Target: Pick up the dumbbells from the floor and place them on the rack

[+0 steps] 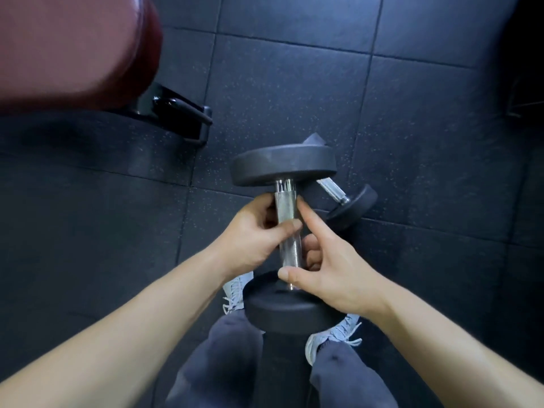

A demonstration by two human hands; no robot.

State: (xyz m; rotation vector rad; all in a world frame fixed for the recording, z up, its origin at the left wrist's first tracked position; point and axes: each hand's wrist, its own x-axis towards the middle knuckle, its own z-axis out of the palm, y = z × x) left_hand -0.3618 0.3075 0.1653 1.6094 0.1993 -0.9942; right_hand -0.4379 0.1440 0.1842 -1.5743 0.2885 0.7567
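Note:
A black dumbbell (284,166) with a knurled chrome handle is held up in front of me, its handle running away from me between two round heads. My left hand (253,234) is wrapped on the upper part of the handle from the left. My right hand (326,269) curls around the lower part from the right, thumb across the near end, index finger lifted off. A second black dumbbell (351,203) lies on the floor just right of the first, partly hidden behind its far head. No rack is in view.
A maroon padded bench (73,45) fills the upper left, with its black metal foot (179,116) on the dark rubber floor tiles (426,142). My grey trousers and pale sneakers (332,340) stand directly below the dumbbell. A dark object sits at the far right edge.

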